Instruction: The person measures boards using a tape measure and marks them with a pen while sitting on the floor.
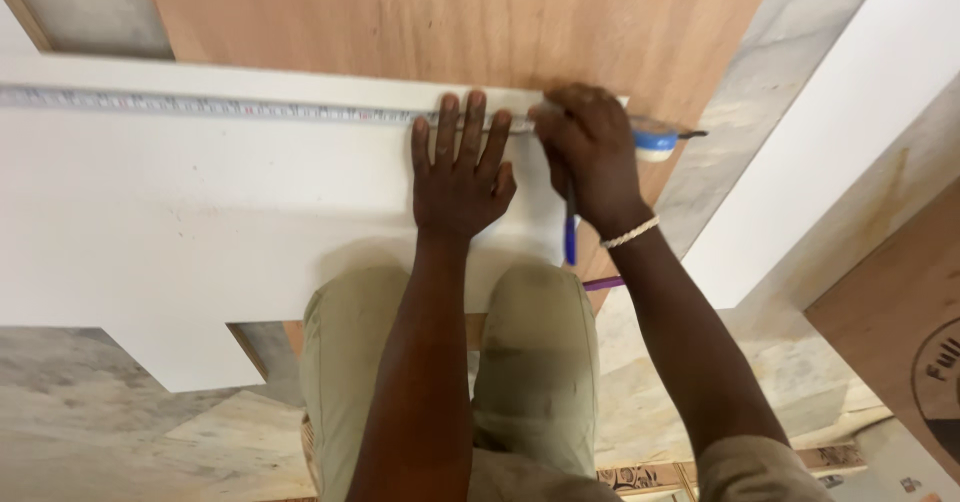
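Head view looks straight down on a white board (200, 222) lying across a sheet of brown plywood (450, 12), with pale stone floor (120, 432) showing at the lower left. A measuring tape (220, 107) runs along the board's far edge, stretched from the left end toward the right end. It lies flat and close to that edge, which is how it should stay: any bow or slant in the blade would throw the reading off.

Further right, the left hand (458, 172) rests flat on the board with fingers spread apart, the fingertips (474, 112) pressing on the tape near the board's far right corner. It grips nothing; it only pins the blade down. Pressure is best kept straight down, so the tape does not creep sideways.

Just beside it, the right hand (590, 152) is closed around a blue pen (570, 237) whose barrel hangs down below the palm; the tip is hidden under the fingers, so I cannot tell whether it touches the board. Beyond the knuckles, past the board's right end, sits the blue and white tape case (655, 140). A good mark, in my judgement, calls for the tip tight against the blade's edge, a short fine stroke, and eyes directly above the graduation.

The person's knees in khaki trousers (530, 362) are at the board's near edge.
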